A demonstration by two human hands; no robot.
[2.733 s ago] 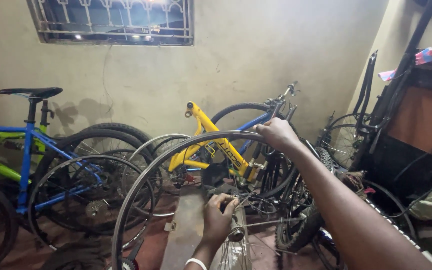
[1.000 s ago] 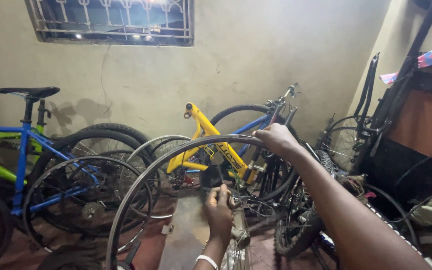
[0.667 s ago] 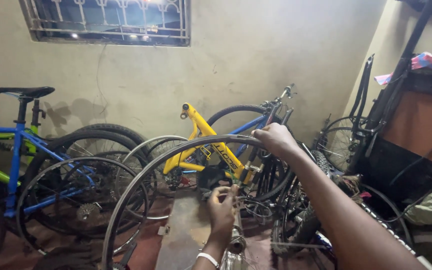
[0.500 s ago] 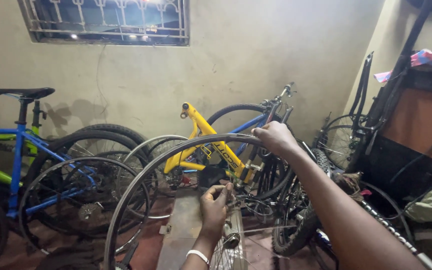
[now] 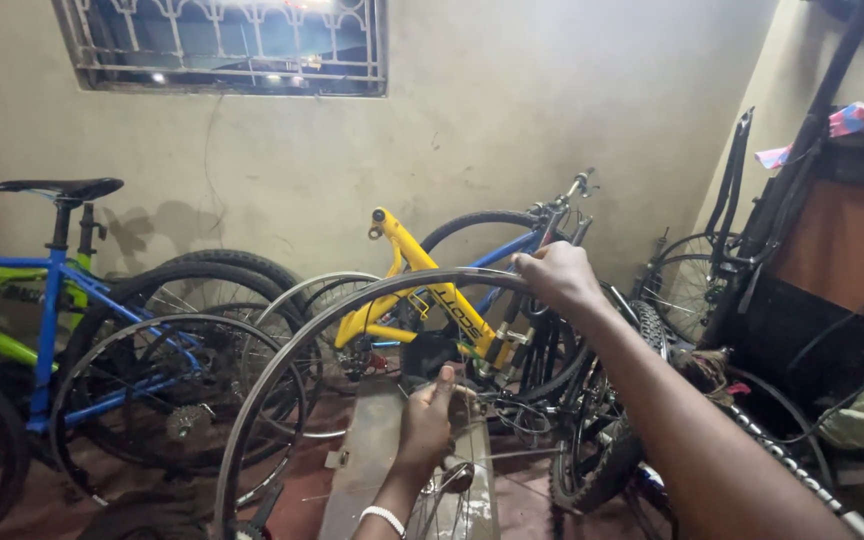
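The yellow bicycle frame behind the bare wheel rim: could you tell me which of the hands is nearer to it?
Left. The left hand works at the spokes just below the yellow bicycle frame. The right hand grips the top of the bare wheel rim, further to the frame's right.

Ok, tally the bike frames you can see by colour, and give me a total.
Blue frame: 2, the saddled bike on the left and the one behind the yellow frame
Yellow frame: 1
Total: 3
More frames may be hidden in the dark pile at right. The right hand grips the bare rim; the left hand works at its spokes.
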